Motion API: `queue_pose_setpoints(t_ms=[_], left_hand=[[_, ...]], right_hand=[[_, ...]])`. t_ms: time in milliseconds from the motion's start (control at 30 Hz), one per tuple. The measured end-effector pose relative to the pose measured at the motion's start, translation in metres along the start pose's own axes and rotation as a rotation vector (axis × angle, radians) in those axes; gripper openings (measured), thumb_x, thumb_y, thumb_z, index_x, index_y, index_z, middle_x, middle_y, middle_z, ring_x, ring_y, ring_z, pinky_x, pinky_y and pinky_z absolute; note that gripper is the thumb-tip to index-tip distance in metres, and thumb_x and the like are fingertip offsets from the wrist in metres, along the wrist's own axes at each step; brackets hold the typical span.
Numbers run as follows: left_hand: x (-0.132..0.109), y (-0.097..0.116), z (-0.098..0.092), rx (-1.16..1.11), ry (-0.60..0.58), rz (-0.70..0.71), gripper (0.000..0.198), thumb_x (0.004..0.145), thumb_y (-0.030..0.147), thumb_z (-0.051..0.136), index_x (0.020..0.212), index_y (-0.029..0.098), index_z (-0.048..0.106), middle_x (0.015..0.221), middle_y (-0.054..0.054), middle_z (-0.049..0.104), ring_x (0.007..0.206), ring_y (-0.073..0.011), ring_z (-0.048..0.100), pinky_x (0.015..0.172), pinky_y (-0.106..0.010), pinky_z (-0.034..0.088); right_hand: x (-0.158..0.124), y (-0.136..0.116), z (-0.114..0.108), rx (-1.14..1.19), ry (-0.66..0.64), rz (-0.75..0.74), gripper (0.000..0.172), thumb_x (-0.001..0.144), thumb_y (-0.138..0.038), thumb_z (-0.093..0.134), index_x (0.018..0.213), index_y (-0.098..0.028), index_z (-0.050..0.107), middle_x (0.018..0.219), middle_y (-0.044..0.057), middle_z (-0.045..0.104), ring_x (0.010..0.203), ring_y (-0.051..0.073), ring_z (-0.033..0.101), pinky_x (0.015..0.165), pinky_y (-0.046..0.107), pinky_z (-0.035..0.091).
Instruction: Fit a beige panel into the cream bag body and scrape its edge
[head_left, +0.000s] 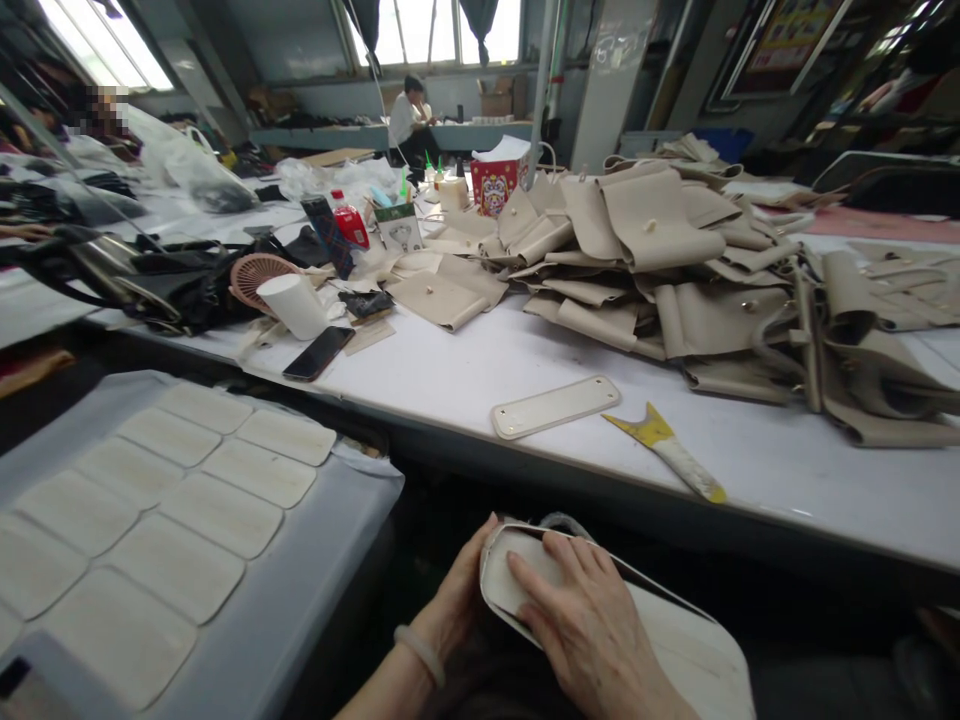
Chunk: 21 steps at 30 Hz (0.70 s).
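We see left hand [457, 590] fingers gripping cream panel [517, 580] edge | right hand [592, 630] fingers flat on it | red box [493, 185] on surface [480, 370] holds paper | print unreadable

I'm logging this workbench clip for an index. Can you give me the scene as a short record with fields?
setting: workshop, long white table
left hand: grips the rounded end of a cream panel from the left
right hand: pressed flat on top of the panel
on table: cream strip, yellow-tipped scraper, pile of beige pieces, phone, white cup
left tray: rows of cream pads
others: a person seated far back
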<state>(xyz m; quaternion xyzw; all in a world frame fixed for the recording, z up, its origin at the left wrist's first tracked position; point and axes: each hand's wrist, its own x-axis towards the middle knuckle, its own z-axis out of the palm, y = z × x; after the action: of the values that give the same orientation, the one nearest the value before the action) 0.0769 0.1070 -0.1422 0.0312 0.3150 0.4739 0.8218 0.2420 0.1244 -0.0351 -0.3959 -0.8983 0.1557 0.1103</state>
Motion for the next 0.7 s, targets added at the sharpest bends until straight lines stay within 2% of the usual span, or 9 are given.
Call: queue_pose_setpoints(t_ms=[167,333,567,700], left_hand=[[-0.027,0.013,0.001,-0.023,-0.112,-0.043,0.069,0.091,0.057,0.056,0.135,0.005,0.053,0.135,-0.017,0.058,0.136,-0.0332,0.043,0.117,-0.044,0.028],[-0.038,0.015,0.004,0.045,-0.147,-0.038,0.070,0.089,0.057,0.059,0.138,0.007,0.051,0.143,-0.017,0.051,0.142,-0.0346,0.033,0.118,-0.048,0.026],[-0.040,0.022,0.017,0.144,0.010,-0.011,0.074,0.076,0.056,0.075,0.132,0.011,0.058,0.136,-0.017,0.057,0.133,-0.0392,0.043,0.107,-0.047,0.039],[-0.043,0.031,0.020,0.297,0.060,0.012,0.067,0.079,0.054,0.073,0.128,0.009,0.062,0.126,-0.018,0.063,0.118,-0.0363,0.055,0.099,-0.043,0.044]], right_hand=[[0.000,-0.001,0.000,-0.011,0.013,-0.004,0.037,0.092,-0.033,0.060,0.129,-0.038,0.055,0.125,0.007,0.055,0.105,0.030,0.050,0.089,0.045,0.039],[0.001,-0.001,-0.001,0.003,0.011,0.001,0.038,0.092,-0.034,0.060,0.129,-0.038,0.054,0.126,0.006,0.054,0.107,0.030,0.050,0.090,0.045,0.039],[-0.002,0.001,0.004,0.008,0.039,-0.011,0.037,0.091,-0.034,0.061,0.127,-0.038,0.055,0.124,0.006,0.055,0.107,0.030,0.050,0.090,0.045,0.037],[-0.004,0.004,0.010,0.001,0.079,-0.019,0.037,0.091,-0.034,0.062,0.127,-0.037,0.056,0.123,0.007,0.055,0.108,0.031,0.049,0.092,0.046,0.036]])
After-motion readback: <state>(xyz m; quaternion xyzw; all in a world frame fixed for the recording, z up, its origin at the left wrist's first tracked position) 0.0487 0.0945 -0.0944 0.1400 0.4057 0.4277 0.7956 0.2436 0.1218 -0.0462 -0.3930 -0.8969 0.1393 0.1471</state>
